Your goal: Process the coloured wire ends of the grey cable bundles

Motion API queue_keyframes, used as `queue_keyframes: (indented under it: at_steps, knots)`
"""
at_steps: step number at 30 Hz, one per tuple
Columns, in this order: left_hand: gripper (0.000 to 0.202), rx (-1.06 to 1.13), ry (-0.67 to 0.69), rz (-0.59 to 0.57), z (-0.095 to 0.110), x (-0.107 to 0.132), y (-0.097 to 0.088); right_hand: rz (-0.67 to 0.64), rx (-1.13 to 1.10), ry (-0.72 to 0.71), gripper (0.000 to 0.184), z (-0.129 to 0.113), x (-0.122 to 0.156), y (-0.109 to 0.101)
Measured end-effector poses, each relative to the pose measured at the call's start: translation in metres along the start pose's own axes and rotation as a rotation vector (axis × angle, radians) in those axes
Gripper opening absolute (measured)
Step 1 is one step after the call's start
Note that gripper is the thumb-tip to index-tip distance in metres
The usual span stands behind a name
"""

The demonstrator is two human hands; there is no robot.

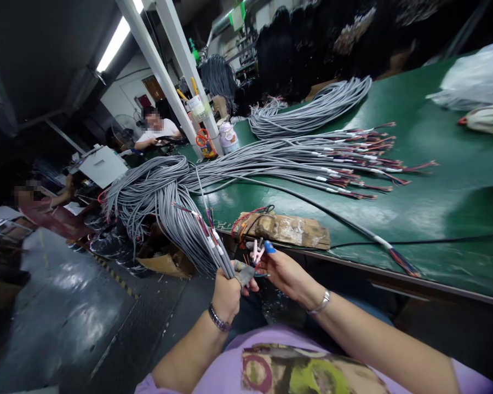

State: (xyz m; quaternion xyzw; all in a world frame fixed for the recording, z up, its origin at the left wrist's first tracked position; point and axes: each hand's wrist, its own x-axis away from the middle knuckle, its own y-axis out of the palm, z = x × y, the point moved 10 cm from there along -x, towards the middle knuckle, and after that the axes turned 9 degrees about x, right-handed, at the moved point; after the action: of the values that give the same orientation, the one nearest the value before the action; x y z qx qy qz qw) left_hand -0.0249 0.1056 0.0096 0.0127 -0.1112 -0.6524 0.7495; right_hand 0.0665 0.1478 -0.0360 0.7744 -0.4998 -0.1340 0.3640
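Observation:
My left hand (227, 293) is closed around a bunch of grey cables (207, 246) that hang off the table's near edge, gripping them just below their stripped, coloured wire ends. My right hand (281, 268) is beside it with fingers pinched on thin wire ends (257, 253) of one cable; a blue cap covers one fingertip. Both hands hover in front of the green table (435, 213), close to a worn wooden block (290, 229) with red and black leads fixed at the table edge.
A large bundle of grey cables (279, 158) lies across the table, another coil (312, 112) behind it. A black cable (345, 221) crosses the front. White bags (476, 82) sit far right. Other people (156, 128) work at the back left; the floor (66, 306) is to my left.

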Motion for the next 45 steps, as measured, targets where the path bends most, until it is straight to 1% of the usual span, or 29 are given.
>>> queue_keyframes:
  at_steps: [5,10,14,17,19,22,24,27,29,31,34,36,38,42,45]
  knots:
    - [0.032,0.007,0.022,-0.001,-0.002,-0.002,0.000,-0.006,-0.054,0.040,0.035,0.003,-0.004,0.003]
    - [0.029,-0.022,0.018,0.020,-0.005,-0.002,-0.002,0.053,-0.052,-0.015,0.034,-0.004,-0.006,0.001]
    - [0.026,-0.062,0.017,0.022,-0.006,-0.002,-0.002,0.053,-0.039,-0.003,0.036,0.000,-0.004,0.002]
    - [0.026,-0.052,0.028,0.013,-0.004,0.000,-0.002,-0.008,-0.035,0.021,0.041,0.001,0.001,0.005]
    - [0.026,-0.052,0.036,0.010,-0.003,0.002,-0.004,-0.072,0.004,0.066,0.045,0.001,0.007,0.008]
    - [0.025,-0.070,0.046,0.018,-0.004,0.006,-0.009,-0.156,0.168,0.119,0.048,0.001,0.020,0.010]
    - [0.024,-0.083,0.058,0.012,-0.007,0.007,-0.012,-0.198,0.346,0.083,0.044,-0.003,0.029,0.013]
    - [0.025,-0.104,0.101,-0.032,-0.009,0.008,-0.011,-0.181,0.549,-0.048,0.034,-0.012,0.036,0.020]
    - [0.026,-0.134,0.114,-0.077,-0.010,0.007,-0.008,-0.145,0.579,-0.115,0.030,-0.016,0.038,0.023]
    - [0.027,-0.187,0.082,-0.140,-0.012,0.007,-0.004,-0.153,0.575,-0.145,0.029,-0.016,0.039,0.027]
    - [0.029,-0.282,-0.001,-0.246,-0.018,0.008,0.003,-0.225,0.611,-0.155,0.029,-0.015,0.039,0.035]
    - [0.030,-0.305,-0.019,-0.272,-0.017,0.008,0.005,-0.240,0.650,-0.157,0.028,-0.016,0.039,0.037]
    - [0.030,-0.272,-0.010,-0.247,-0.014,0.008,0.004,-0.215,0.647,-0.163,0.029,-0.018,0.038,0.037]
    - [0.027,-0.140,0.046,-0.147,-0.008,0.007,-0.002,-0.152,0.566,-0.168,0.031,-0.020,0.037,0.033]
    - [0.027,-0.081,0.082,-0.118,-0.006,0.006,-0.004,-0.096,0.567,-0.176,0.033,-0.021,0.037,0.029]
